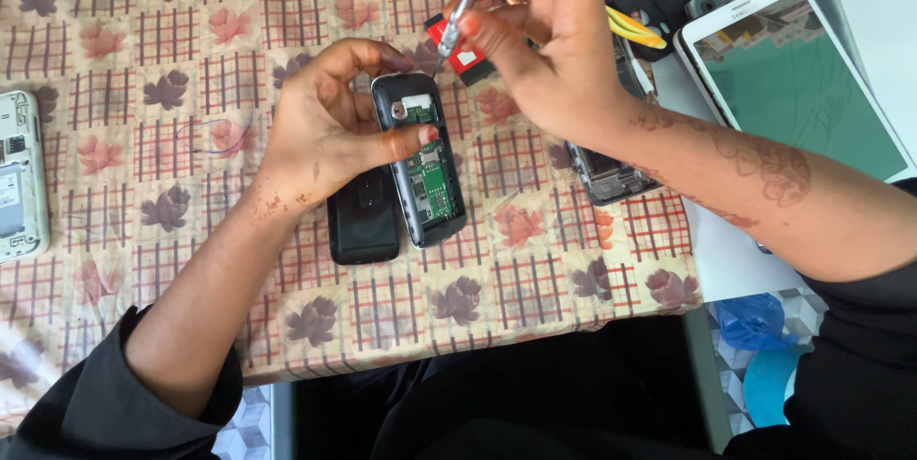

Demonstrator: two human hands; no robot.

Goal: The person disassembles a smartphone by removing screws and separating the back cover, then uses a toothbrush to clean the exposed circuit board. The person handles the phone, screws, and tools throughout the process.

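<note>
The left hand (330, 126) lies on the worktop (535, 269), fingers curled around an opened mobile phone (427, 162), thumb pressed across the exposed green circuit board. The phone lies face down with its back cover off, directly under that hand's thumb and just below the right hand. The right hand (549, 30) hovers above it, fingers pinched narrow around a metal screwdriver (466, 3); the tip points down at the phone's upper right corner, though contact cannot be confirmed.

A black back cover (363, 221) lies touching the phone's left edge, beneath the left palm. Under the right hand sits a small red component (458, 51), partly hidden. Below the right wrist lies a second dark phone body (607, 178). Beyond the right forearm rests a white tablet (798, 78) with a greenish screen. Near the right hand's knuckles, yellow tweezers (635, 30) lie on a dark surface. Well apart to the left of the left hand, a white opened phone (19, 178) sits at the cloth's edge.
</note>
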